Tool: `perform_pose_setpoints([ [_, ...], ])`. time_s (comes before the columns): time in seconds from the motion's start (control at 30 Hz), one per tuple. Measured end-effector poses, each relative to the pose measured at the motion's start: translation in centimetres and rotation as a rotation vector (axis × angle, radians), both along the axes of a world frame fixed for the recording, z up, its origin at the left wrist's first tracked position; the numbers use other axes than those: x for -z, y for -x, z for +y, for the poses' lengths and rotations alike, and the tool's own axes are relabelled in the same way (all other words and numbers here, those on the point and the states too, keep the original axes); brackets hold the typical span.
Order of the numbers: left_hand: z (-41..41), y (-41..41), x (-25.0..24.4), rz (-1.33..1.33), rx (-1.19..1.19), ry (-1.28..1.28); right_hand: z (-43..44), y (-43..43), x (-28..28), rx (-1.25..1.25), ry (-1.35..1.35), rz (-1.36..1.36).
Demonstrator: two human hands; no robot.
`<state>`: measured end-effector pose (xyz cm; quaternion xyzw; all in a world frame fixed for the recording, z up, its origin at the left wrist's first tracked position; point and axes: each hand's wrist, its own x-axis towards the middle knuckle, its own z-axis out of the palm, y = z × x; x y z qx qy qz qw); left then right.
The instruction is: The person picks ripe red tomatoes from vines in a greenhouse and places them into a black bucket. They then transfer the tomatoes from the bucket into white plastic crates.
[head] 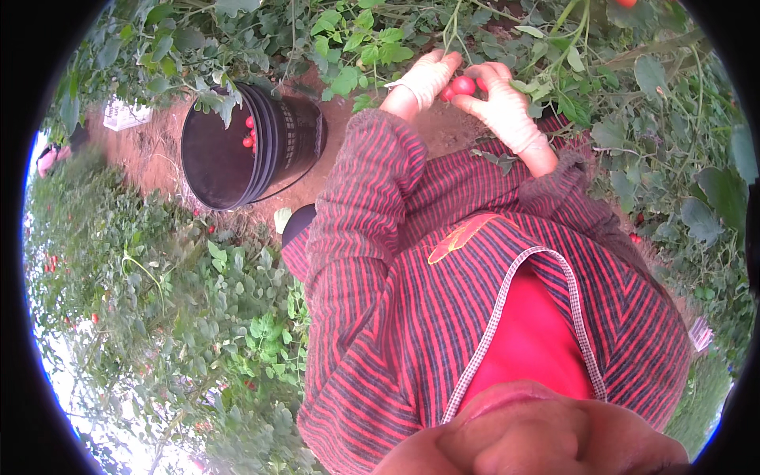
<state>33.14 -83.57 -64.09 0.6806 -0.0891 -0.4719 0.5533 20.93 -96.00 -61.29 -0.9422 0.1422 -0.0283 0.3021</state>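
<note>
Both of my hands wear pale, thin gloves and are close together among tomato vines at the top of the head view. My right hand (503,110) has its thumb and fingers curled around a small cluster of red tomatoes (463,85). My left hand (428,77) is just left of the cluster, its fingertips beside a hanging green stem (452,27); whether they grip it is hidden. To the left, a black plastic bucket (303,133) lies tilted with its mouth facing left, and several red tomatoes (249,132) show inside.
Leafy tomato plants (190,332) with red fruit fill the left side, and more vines (653,136) stand at the right. A white plastic crate (126,114) sits on the reddish soil (139,157) behind the bucket. Another pale crate (700,333) is at the far right.
</note>
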Motion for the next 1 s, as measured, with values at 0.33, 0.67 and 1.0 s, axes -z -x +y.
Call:
perform_pose_setpoints([
  [0.33, -1.0, 0.4, 0.6, -0.034, -0.092, 0.065, -2.0, -0.7, 2.2, -0.146, -0.238, -0.149],
  [0.67, 2.3, 1.9, 0.9, 0.153, -0.29, 0.258, 5.9, -1.9, -7.9, -0.262, -0.801, 0.02],
  [1.0, -1.3, 1.2, 7.1, 0.076, -0.167, 0.16, 25.8, -14.7, -8.8, -0.943, -0.238, -0.411],
])
